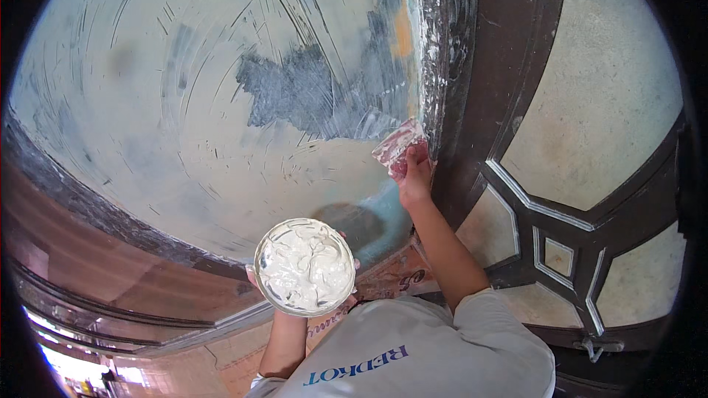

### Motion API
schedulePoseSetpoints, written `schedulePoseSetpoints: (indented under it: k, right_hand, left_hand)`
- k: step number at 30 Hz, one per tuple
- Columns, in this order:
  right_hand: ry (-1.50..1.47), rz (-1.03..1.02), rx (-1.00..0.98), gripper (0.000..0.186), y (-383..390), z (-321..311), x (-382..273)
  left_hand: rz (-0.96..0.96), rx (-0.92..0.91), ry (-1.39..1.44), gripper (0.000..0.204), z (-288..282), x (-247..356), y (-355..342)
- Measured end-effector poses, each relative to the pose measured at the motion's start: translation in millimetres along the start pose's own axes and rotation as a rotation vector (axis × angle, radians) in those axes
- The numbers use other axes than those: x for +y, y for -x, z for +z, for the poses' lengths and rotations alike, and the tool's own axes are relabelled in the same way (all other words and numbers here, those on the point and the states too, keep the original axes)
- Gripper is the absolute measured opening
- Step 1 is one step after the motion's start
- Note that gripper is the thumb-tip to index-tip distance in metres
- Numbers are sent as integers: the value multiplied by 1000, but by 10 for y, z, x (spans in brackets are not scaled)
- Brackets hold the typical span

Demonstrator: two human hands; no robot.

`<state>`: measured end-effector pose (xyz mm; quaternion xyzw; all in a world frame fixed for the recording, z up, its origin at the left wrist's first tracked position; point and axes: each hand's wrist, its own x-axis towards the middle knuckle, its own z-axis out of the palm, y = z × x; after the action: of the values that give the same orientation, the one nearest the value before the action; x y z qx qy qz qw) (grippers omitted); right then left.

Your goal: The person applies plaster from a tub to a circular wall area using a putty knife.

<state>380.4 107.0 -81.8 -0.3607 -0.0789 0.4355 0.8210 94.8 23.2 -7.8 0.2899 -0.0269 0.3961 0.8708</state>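
Note:
My left hand (252, 276) supports a round tub (302, 312) from below, with fingertips showing at its sides and the palm hidden underneath. Creamy white putty (313, 265) fills the tub, its surface swirled. In my right hand (415, 178) is a flat pinkish-red putty scraper (393, 149), smeared with white. The scraper lies at the right edge of the putty-coated wall panel (221, 177), beside the dark frame. Just up and left of it, a dark grey patch (291, 88) shows through the pale coat.
A dark frame (509, 51) with pale inset panels (590, 96) stands to the right, a metal latch (592, 348) low on it. Along the lower left runs a glossy brown ledge (118, 273). Printed sheeting (398, 273) lies below, near my body.

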Motion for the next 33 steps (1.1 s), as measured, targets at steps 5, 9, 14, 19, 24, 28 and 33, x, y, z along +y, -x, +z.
schedulePoseSetpoints:
  k: [5,9,14,19,24,28,33]
  right_hand:
    - [-69,109,146,20,-290,-681,622]
    - [14,149,53,21,-27,-841,680]
    - [110,-125,-69,42,128,-84,79]
    - [385,-373,-31,48,-326,-331,418]
    - [150,92,307,41,147,-850,894]
    - [100,65,205,26,121,-828,773]
    - [129,-258,189,18,-207,-302,434]
  left_hand:
    - [-45,64,21,113,9,42,47]
    - [-53,49,-13,112,4,99,88]
    - [-17,106,6,111,15,130,150]
    - [-58,34,-16,109,3,135,143]
    - [56,59,3,106,3,168,223]
    - [80,112,25,106,-41,191,259]
    - [-5,122,74,110,-45,234,254]
